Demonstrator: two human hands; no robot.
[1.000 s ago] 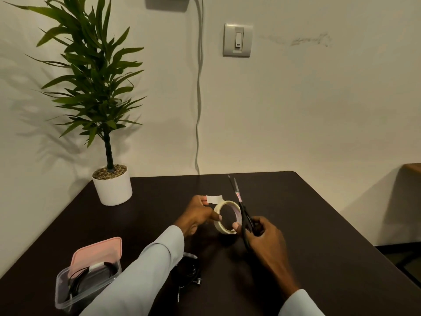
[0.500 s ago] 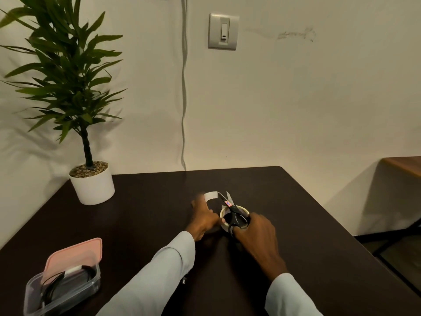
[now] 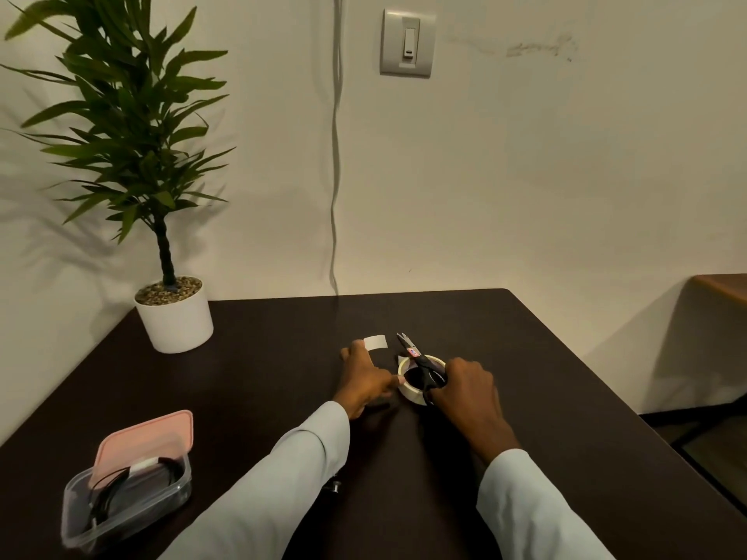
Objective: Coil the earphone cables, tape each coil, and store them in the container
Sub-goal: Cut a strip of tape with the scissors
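Note:
A cut strip of white tape (image 3: 375, 342) sticks up from a fingertip of my left hand (image 3: 364, 379), whose thumb touches the tape roll (image 3: 408, 392) lying flat on the dark table (image 3: 258, 357). My right hand (image 3: 465, 392) grips black scissors (image 3: 418, 363) that lie across the roll, blades pointing away. A clear plastic container (image 3: 121, 507) at the front left holds a taped coil of black earphone cable (image 3: 109, 491). A small piece of another earphone (image 3: 335, 486) peeks out under my left sleeve; the remainder is hidden.
A pink lid (image 3: 145, 438) leans in the container's far side. A potted plant in a white pot (image 3: 176, 317) stands at the table's back left corner. A grey cable hangs down the wall behind. The table's right edge drops to the floor.
The roll and scissors went from held upright above the table down onto it. The scissors now lie across the roll, and the tape strip stays on my left finger.

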